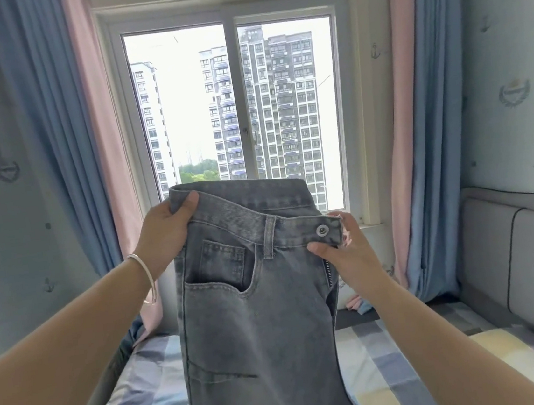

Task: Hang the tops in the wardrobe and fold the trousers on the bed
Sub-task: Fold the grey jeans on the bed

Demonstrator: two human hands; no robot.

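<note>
I am holding the grey jeans (257, 303) up in the air in front of me, above the near end of the bed (410, 362), with the waistband at the top and the legs hanging straight down out of view at the bottom edge. The front pocket and its small coin pocket face me, and the fly is undone, its zip showing at the right edge of the denim. My left hand (165, 229) grasps the waistband at its left end, thumb curled over the top edge and fingers behind the cloth; a silver bangle (144, 276) sits on that wrist. My right hand (347, 246) pinches the button end of the waistband, thumb pressed on the front just below the metal button (321, 230), fingers round the edge of the tab. The bed below wears a checked sheet in blue, grey, cream and yellow. Its grey padded headboard (515, 257) runs along the right side. Straight ahead, far behind the jeans, is a window (238, 105) looking out on tall apartment blocks and some green trees, framed on both sides by pink and blue curtains (62, 142). The walls carry pale blue paper with small anchor prints.
</note>
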